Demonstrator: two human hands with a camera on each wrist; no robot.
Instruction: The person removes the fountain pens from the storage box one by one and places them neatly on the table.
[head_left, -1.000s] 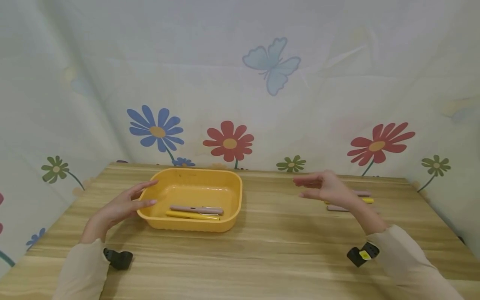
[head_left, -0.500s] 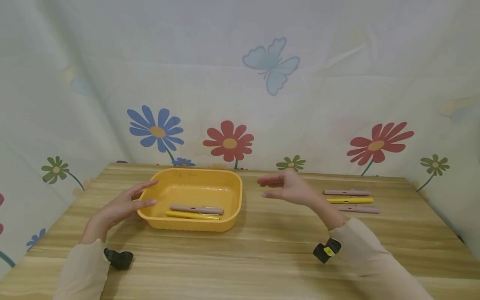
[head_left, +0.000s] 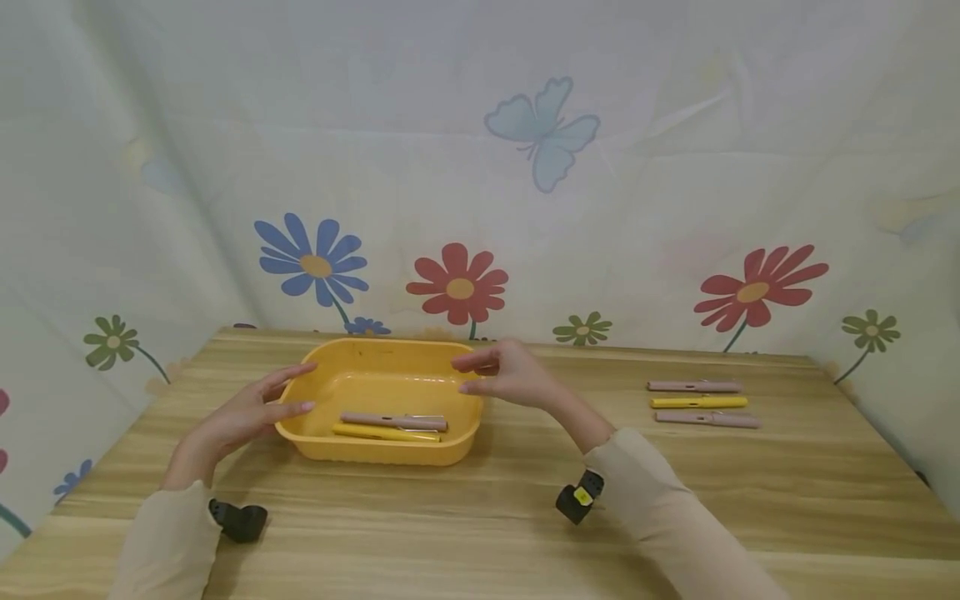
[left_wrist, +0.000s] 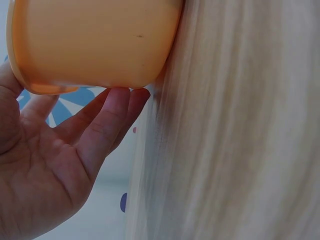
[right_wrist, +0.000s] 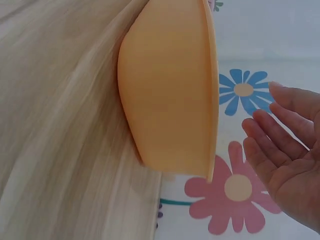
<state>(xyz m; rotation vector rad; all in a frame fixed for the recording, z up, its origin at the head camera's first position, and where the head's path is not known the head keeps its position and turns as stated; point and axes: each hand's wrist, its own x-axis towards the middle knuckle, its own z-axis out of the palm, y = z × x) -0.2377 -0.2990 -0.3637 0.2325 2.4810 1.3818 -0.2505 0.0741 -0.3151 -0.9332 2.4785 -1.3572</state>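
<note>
Long, pale beige sleeves on both arms, I see: the left sleeve [head_left: 163, 537] softly creased, the right sleeve [head_left: 675, 512] matching it. And there's black at each wrist! I've a chunky black camera [head_left: 245, 523] by the left cuff, a second black unit [head_left: 572, 507] by the right, that one flashing a yellow patch [head_left: 583, 497].

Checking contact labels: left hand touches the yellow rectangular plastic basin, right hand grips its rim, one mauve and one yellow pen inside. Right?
Wrong on the right hand: it grips nothing; the right wrist view shows a gap between it and the basin. The rest stands: the left hand touches the basin, with one mauve pen and one yellow pen inside.
</note>
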